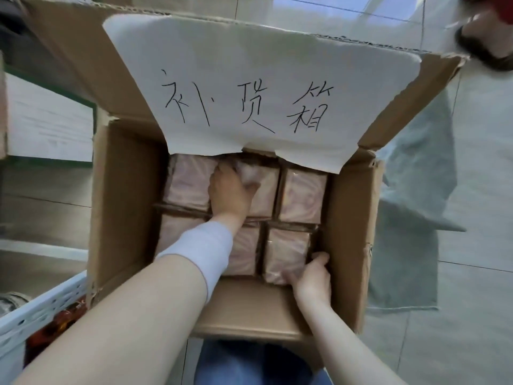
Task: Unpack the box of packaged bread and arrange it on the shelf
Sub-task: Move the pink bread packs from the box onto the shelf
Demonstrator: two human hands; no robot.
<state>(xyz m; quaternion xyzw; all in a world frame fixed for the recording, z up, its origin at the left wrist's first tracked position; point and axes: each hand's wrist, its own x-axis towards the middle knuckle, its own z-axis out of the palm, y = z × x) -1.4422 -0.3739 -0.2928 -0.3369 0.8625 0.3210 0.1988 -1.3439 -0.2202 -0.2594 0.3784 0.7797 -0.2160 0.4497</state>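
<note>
The cardboard box (pixel 125 190) stands open in the middle of the frame. Its far flap is folded back and covered by a white paper sheet (pixel 249 65) with handwritten characters. Inside, the packs of bread (pixel 302 195) lie in clear wrap as two rows of three, and they fill the visible layer with only narrow gaps between them. Whether more lie beneath cannot be told. The two hands are apart, each on its own pack. The left hand (pixel 231 190), with a pale sleeve band (pixel 205 251) at its wrist, reaches to the far row, where its fingers curl over the top of the middle pack (pixel 265 195) and the thumb is spread to the right. The right hand (pixel 315 273) is in the lower right corner of the box, its fingers wrapped round the edge of the near right pack (pixel 286 251), which stands close to the box wall. Neither pack looks lifted clear of its neighbours. At the lower left of the frame a white perforated shelf edge (pixel 41 307) runs diagonally with red packets (pixel 66 318) behind it, and no bread can be seen there. A pale green cloth (pixel 410 218) lies on the tiled floor (pixel 472 343) at the right. The task therefore looks to be at its very start: the box is open and the first packs are gripped, but the top layer seems whole. All the lifting out and arranging on the shelf is still to do.
</note>
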